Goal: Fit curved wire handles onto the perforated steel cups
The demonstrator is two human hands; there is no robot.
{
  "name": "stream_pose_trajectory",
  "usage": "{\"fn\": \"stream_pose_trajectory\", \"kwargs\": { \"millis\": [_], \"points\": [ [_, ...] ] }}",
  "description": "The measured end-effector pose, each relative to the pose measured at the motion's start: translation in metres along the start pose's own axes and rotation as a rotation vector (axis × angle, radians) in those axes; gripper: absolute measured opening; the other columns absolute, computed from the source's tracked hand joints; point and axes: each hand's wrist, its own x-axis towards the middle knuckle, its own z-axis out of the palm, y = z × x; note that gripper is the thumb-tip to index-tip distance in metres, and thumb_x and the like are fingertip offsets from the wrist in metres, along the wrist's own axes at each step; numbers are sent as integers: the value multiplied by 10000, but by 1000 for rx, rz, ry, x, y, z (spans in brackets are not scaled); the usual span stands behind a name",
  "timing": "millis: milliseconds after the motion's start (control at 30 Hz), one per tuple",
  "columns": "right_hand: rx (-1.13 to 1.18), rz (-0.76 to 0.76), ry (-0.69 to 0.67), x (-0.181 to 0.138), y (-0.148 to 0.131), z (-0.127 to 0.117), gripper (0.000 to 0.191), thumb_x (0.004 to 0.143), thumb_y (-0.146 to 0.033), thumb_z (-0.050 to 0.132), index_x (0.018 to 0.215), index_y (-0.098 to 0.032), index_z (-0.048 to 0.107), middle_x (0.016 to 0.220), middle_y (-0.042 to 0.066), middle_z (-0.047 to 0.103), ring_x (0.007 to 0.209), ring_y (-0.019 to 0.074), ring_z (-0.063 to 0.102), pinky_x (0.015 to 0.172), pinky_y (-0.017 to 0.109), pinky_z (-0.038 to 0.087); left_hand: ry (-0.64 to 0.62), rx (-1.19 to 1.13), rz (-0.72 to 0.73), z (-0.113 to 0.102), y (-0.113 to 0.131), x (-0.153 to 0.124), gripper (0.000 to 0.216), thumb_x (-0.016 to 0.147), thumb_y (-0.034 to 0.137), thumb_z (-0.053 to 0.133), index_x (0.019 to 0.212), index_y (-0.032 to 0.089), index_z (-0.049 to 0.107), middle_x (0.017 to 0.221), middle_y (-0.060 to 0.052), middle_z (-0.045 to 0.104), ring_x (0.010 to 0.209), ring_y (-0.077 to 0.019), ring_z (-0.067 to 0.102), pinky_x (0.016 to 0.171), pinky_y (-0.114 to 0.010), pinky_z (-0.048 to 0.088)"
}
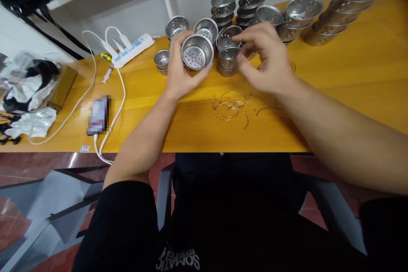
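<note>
My left hand is wrapped around a perforated metal cup, its open mouth tilted toward me so the holed bottom shows. My right hand has its thumb and index finger curved and apart, with nothing visible between them. Its thumb tip is beside the rim of a small perforated cup stack; whether they touch I cannot tell. Behind these stand more perforated cups. Several thin curved wires lie loose on the table in front of my hands.
Taller cup stacks stand along the back and right of the wooden table. To the left are a white power strip, cables, a syringe and a blurred-out phone. Plastic bags lie at the far left.
</note>
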Motion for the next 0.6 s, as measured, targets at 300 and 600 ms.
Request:
{"fn": "stream_pose_trajectory", "kwargs": {
  "millis": [300, 600],
  "points": [
    [-75, 21, 19, 1, 4, -1, 357, 1197, -494, 830, 1536, -389, 871, 1604, 200, 797, 1205, 371, 794, 1050, 595, 751, 637, 292, -182, -57, -46, 16, 1151, 1015, 1275, 222, 1680, 348, 369, 1684, -15, 606, 1637, -156, 489, 1554, -444, 432],
    [-54, -14, 34, 1, 9, 0, 275, 1221, -505, 812, 1431, -361, 917, 1497, 197, 849, 1166, 355, 799, 1022, 574, 739, 141, 204, -550, -67, -133, -8, 1193, 1060, 1251, 214, 1701, 299, 539, 1582, 68, 826, 1756, -178, 322, 1561, -546, 218]
  ]
}}
